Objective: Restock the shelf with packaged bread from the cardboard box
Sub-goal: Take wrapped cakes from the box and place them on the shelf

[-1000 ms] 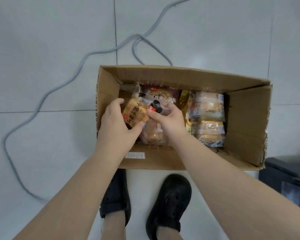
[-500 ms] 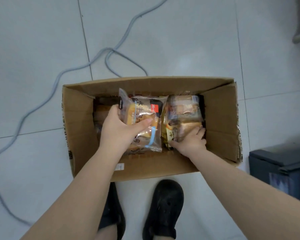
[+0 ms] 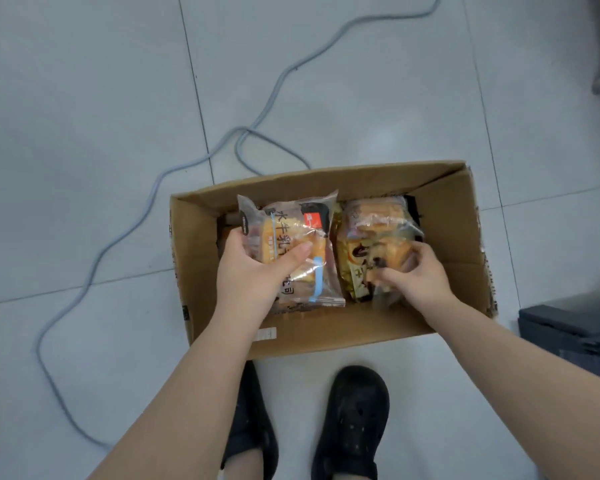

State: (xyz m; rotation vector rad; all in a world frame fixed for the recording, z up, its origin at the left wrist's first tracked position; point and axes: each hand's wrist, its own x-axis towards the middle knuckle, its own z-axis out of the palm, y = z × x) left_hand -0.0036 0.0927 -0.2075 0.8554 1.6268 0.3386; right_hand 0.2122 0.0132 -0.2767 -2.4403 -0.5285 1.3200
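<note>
An open cardboard box (image 3: 194, 258) stands on the tiled floor in front of my feet. My left hand (image 3: 253, 275) grips a clear bread packet (image 3: 291, 237) with a blue stripe and a red label, lifted above the box's left half. My right hand (image 3: 416, 275) pinches a second packet (image 3: 364, 251) with a yellow and dark print, raised in the box's right half. Another clear packet of bread (image 3: 378, 213) lies just behind it. The bottom of the box is mostly hidden by the packets.
A grey cable (image 3: 267, 98) snakes over the floor behind and to the left of the box. A dark grey bin (image 3: 575, 327) stands at the right edge. My two black shoes (image 3: 354, 420) are just in front of the box.
My left hand has lifted the blue-striped packet higher. My right hand left that packet, moved to the right half of the box and took hold of the yellow-printed packet, which is now raised.
</note>
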